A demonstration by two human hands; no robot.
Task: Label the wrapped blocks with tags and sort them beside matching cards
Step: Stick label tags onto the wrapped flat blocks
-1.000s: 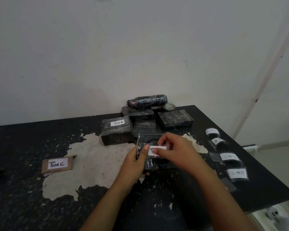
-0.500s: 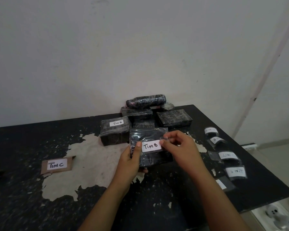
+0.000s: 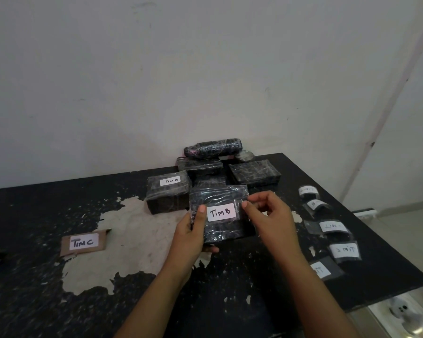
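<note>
Wrapped block point(image 3: 221, 213), centre frame, raised off table point(image 3: 47, 301), tag point(image 3: 221, 212) reads "Tim B".
Left hand point(image 3: 189, 236) clamps its left edge; right hand point(image 3: 270, 215) pinches film beside tag. Looks rigid, slick wrap: grip the edges.

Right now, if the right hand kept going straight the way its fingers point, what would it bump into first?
The right hand points left, its fingers at the edge of the held wrapped block. It would probably meet that block's Tim B tag first, though depth is unclear.
</note>
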